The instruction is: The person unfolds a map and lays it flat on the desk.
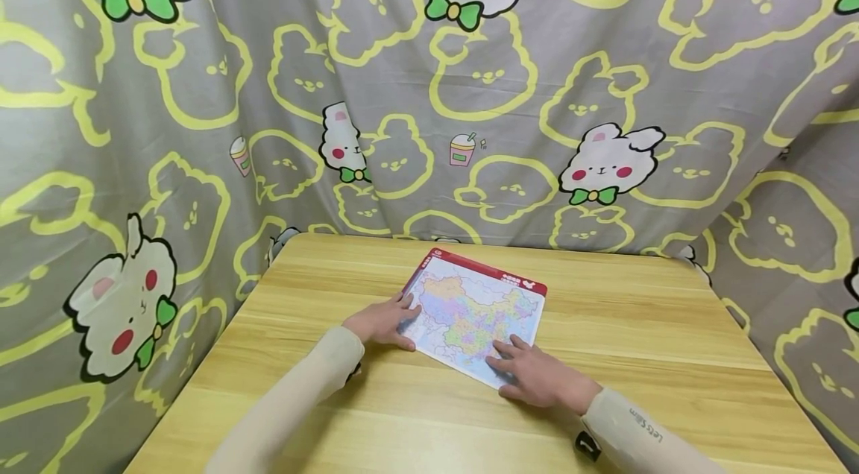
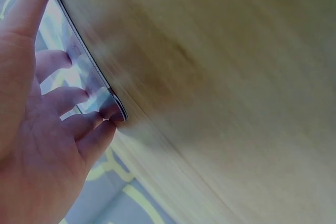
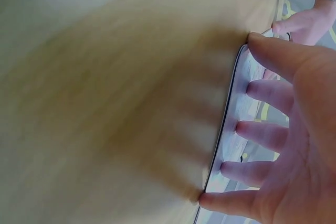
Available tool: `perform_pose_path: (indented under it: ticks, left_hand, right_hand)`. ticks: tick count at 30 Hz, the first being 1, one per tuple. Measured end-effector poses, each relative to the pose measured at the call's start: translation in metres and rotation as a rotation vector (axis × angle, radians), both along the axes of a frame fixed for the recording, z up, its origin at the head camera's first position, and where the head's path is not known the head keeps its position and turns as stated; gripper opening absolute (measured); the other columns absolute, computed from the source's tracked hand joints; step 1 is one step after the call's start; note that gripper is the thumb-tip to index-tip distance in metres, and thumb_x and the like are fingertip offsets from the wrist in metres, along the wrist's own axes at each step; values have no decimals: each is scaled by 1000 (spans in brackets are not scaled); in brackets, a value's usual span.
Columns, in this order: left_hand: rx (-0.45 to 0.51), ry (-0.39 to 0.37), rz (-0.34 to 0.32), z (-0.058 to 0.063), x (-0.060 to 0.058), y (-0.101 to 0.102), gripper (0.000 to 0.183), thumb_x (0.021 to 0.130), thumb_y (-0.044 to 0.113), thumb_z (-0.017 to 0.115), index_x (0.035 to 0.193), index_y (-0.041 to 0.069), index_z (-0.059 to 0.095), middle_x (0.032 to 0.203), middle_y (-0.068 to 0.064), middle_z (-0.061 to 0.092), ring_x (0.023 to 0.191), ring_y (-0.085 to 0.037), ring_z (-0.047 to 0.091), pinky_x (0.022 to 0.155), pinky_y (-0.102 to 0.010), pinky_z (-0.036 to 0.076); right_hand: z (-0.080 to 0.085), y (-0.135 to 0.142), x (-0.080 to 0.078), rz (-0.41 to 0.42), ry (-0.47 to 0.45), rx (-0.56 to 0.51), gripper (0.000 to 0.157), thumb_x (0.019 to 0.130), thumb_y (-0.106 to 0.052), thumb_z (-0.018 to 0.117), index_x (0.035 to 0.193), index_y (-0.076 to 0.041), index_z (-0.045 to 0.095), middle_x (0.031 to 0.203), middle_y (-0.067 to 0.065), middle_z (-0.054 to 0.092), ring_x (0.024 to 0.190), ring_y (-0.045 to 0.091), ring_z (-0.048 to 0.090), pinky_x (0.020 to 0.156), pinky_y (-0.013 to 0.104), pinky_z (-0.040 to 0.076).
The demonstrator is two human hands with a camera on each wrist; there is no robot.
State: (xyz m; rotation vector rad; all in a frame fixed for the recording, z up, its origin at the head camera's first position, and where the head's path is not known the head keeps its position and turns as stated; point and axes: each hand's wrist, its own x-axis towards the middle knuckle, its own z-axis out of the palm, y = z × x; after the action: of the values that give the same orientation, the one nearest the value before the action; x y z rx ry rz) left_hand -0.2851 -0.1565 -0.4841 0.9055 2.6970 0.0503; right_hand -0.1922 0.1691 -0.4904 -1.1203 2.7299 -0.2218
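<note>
A thin map board [image 1: 470, 317] with a red top strip lies flat on the wooden table, turned at a slant. It shows a map in pastel colours. My left hand [image 1: 384, 321] rests at its left side, fingers spread over the edge. At the lower right corner, my right hand [image 1: 540, 378] touches the board with fingers spread and nearly straight. Seen from the left wrist, the fingertips of the left hand [image 2: 42, 145] meet the board's dark rim near a rounded corner. In the right wrist view, the right hand [image 3: 294, 145] has its fingertips along the rim.
The wooden table [image 1: 644, 355] extends around the board on all sides. Behind it and at both sides hangs a grey curtain [image 1: 396, 79] with yellow outlines and white rabbit figures. Dark bands sit at the cuffs of both sleeves [image 1: 631, 422].
</note>
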Motion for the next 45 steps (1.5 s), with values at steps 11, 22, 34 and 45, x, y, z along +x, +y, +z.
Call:
perform_pose_path:
  ticks: [11,22,34,45]
  left_hand:
    - [14,-15,-23,3,11,1,81,83,56,61,147,13,37,154,-17,21,140,-37,16,106,-47,30]
    - [18,-1,-49,5,19,4,79,84,55,61,147,13,37,153,-18,22,140,-36,19,105,-48,32]
    - [-21,23,-84,2,24,12,80,83,59,58,148,16,35,154,-14,21,141,-32,18,107,-46,30]
    - [-40,31,-91,-1,28,17,79,83,60,57,147,19,36,154,-12,22,140,-32,20,107,-43,30]
  right_hand:
    - [2,8,-5,-1,-2,-7,49,93,-32,59,136,-8,53,144,21,39,128,52,31,100,59,33]
    - [2,18,-13,-14,21,-22,47,93,-27,59,134,-5,53,143,24,39,127,54,32,100,57,33]
    - [1,29,-21,-48,13,-39,45,94,-25,59,133,-4,54,142,24,40,125,56,33,97,59,35]
    - [-1,39,-27,-56,7,-44,44,95,-22,58,134,-3,53,143,25,39,127,55,31,97,60,34]
